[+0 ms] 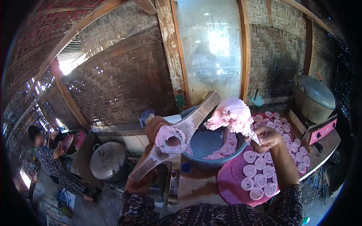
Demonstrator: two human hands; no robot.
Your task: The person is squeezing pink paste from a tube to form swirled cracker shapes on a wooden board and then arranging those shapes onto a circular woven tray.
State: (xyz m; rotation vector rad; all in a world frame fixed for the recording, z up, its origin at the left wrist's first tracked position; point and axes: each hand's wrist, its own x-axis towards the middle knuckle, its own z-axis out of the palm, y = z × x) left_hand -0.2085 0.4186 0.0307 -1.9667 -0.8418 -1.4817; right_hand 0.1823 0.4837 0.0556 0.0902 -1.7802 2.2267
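My left hand (pixel 154 126) is closed around a long wooden press (pixel 206 106), held tilted. A round opening in its middle is smeared with pink dough (pixel 166 135) around the rim. My right hand (pixel 268 138) pinches the end of a dough-smeared utensil, its shape mostly hidden. A big pink lump of dough (pixel 233 113) rides on it, above and beside the press. Below both hands sits a blue basin (pixel 211 162) with more pink dough (pixel 228 147) inside. Pale pink dough coils (pixel 260 163) lie in rows on round pink mats (pixel 230 184) to the right.
A small blue cup (pixel 185 167) stands by the basin. At the back right are a large lidded pot (pixel 315 98) and a pink stove (pixel 322 132). Another lidded pot (pixel 108 160) stands left. A person (pixel 56 162) in patterned clothes is at the far left.
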